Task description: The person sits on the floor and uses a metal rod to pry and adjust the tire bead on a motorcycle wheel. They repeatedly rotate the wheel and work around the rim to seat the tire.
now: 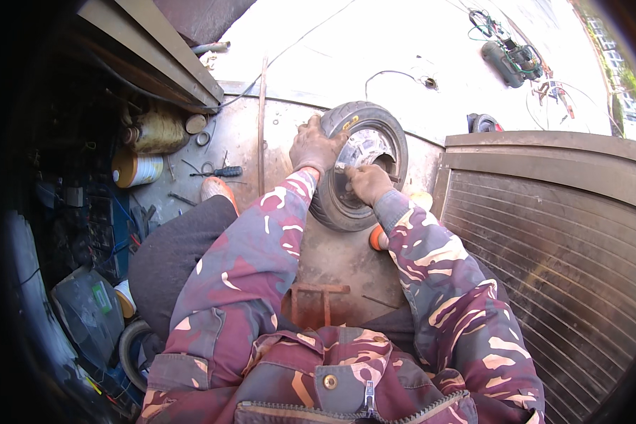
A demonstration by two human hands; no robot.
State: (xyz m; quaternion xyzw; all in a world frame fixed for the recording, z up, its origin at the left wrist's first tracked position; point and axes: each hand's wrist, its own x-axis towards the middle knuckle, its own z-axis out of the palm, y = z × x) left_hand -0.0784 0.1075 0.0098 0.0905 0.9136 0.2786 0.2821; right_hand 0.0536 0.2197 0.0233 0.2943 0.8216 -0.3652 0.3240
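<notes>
Small black tyre point(360, 166) with silvery hub, upright — left hand point(316, 146) grips its tread, right hand point(366, 182) pinches the hub.

I count two hands on one small wheel point(360, 166): my left hand point(316, 147) on its tyre, my right hand point(366, 182) at the hub. One screwdriver point(221, 172) lies on the metal floor point(332, 261) toward its far left corner, with two spools beside it, a yellowish one point(157, 132) and a white one point(137, 169). One thin rod point(261, 127) runs to the floor's far edge. One rusty metal bracket point(318, 300) sits at the near edge. One ribbed shutter point(558, 240) borders the right edge.
</notes>
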